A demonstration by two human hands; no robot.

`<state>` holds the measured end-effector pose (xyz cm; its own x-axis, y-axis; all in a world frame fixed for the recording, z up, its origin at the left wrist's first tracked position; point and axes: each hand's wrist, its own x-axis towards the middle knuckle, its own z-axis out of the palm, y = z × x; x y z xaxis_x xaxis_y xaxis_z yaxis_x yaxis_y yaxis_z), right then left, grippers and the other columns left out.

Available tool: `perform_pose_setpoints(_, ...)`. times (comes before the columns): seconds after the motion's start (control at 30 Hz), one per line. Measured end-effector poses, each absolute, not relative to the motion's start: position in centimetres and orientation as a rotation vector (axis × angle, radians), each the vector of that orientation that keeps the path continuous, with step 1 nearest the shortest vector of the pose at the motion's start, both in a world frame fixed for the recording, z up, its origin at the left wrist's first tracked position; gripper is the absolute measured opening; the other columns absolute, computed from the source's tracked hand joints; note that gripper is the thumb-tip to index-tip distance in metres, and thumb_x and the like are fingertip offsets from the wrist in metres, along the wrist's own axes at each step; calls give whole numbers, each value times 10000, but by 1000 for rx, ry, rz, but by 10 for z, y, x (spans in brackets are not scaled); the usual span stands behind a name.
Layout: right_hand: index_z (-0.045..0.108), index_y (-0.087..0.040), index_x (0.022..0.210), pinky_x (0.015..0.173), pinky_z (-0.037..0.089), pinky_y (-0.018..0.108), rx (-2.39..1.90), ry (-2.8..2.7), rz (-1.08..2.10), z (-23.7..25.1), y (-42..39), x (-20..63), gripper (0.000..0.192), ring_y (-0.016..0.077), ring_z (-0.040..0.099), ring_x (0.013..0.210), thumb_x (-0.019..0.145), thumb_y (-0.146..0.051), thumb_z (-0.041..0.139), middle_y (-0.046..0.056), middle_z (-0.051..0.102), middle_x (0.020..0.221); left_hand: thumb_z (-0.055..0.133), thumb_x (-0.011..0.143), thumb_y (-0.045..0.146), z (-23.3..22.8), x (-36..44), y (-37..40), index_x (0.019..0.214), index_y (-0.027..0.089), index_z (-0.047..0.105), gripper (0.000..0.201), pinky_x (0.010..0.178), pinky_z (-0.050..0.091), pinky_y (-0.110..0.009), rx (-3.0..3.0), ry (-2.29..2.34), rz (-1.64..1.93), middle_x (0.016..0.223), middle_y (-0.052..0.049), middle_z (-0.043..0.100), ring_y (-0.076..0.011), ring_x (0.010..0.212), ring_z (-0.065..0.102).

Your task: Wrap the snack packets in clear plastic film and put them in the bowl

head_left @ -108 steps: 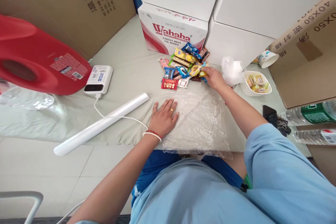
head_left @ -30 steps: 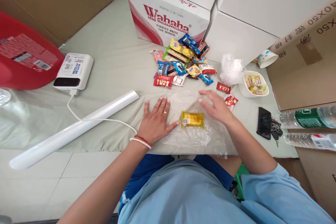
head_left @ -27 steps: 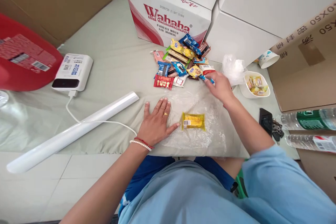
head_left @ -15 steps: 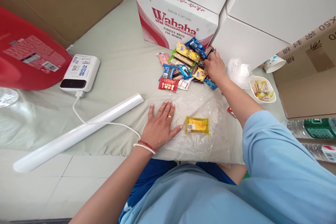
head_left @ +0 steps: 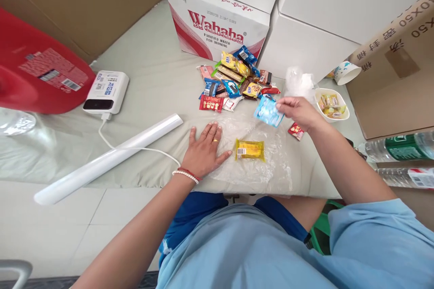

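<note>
My left hand (head_left: 205, 148) lies flat, fingers spread, on the left edge of a clear plastic sheet (head_left: 257, 165) spread on the table. A yellow snack packet (head_left: 250, 150) rests on the sheet just right of my thumb. My right hand (head_left: 297, 111) holds a light blue snack packet (head_left: 268, 111) in the air above the sheet's far side. Beyond it lies a pile of wrapped snacks (head_left: 233, 83) in front of a Wahaha carton (head_left: 217, 27). A small red packet (head_left: 296, 131) sits near my right wrist.
A white roll (head_left: 108, 159) and a white power bank (head_left: 106, 91) with its cable lie at left, beside a red jug (head_left: 37, 72). A white bowl of sweets (head_left: 331, 104), a crumpled bag (head_left: 298, 83), water bottles (head_left: 398, 146) and cardboard boxes stand at right.
My right hand set the yellow packet on the sheet, reached back into the pile, and has come away holding a light blue packet. My left hand stayed flat on the sheet.
</note>
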<state>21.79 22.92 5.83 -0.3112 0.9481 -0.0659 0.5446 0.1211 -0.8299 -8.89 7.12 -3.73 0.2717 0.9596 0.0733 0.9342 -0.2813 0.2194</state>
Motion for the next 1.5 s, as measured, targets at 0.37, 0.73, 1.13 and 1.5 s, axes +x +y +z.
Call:
perform_pose_setpoints(0.37, 735, -220, 1260, 946, 530, 361, -1462, -2570, 725, 26, 143, 176, 356, 252, 681, 1079, 987, -412, 609, 113, 693, 1196, 346, 1001, 675, -38, -89, 72, 1644, 134, 284, 842, 1274, 35, -662, 2397, 1806, 264, 1711, -186, 266, -339, 1591, 256)
perform_pose_setpoints(0.73, 462, -243, 1534, 773, 508, 328, -1522, -3031, 423, 51, 106, 139, 630, 292, 706, 1050, 937, -306, 652, 122, 660, 1301, 400, 994, 651, -39, -88, 70, 1638, 140, 307, 828, 1269, 72, -667, 2400, 1806, 321, 1701, -188, 298, -371, 1578, 282)
perform_pose_setpoints(1.13, 429, -263, 1545, 924, 575, 443, -1399, -2677, 543, 47, 86, 173, 673, 323, 611, 1276, 943, -400, 697, 133, 410, 1611, 536, 993, 484, -24, -109, 67, 1540, 231, 480, 605, 1272, 120, -645, 2362, 1706, 723, 1685, -149, 362, -361, 1592, 259)
perform_pose_setpoints(1.5, 588, -229, 1383, 1044, 515, 575, -1210, -2564, 470, -5, -13, 248, 440, 342, 532, 1295, 966, -325, 694, 178, 580, 1428, 671, 927, 525, -29, -133, -7, 1357, 246, 623, 515, 1272, 254, -594, 2350, 1138, 555, 1482, -128, 622, -314, 1419, 543)
